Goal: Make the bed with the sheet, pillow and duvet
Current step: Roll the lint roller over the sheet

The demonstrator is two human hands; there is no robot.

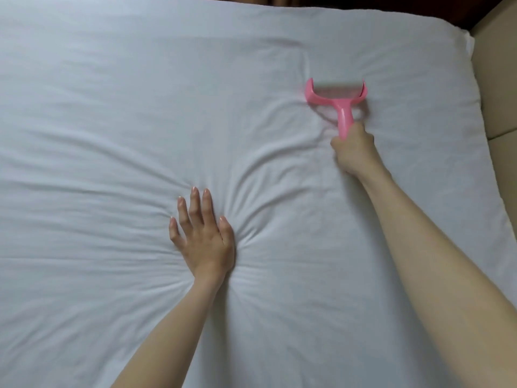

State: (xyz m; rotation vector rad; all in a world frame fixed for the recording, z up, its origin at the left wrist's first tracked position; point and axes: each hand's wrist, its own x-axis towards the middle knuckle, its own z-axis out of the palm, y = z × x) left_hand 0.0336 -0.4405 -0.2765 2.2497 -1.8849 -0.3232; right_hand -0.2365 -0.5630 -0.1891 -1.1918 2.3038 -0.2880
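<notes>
A white sheet [112,121] covers the whole bed and fills most of the view. My left hand [202,233] presses flat on it near the middle, fingers spread, and creases fan out from the palm. My right hand [354,148] grips the handle of a pink lint roller [337,100] at the upper right. The roller's head lies on the sheet and looks blurred. No pillow or duvet shows.
A beige padded bed frame or headboard [498,79] runs along the right edge. Dark wood [363,2] shows beyond the far edge of the mattress. The mattress corner [461,40] sits at the upper right.
</notes>
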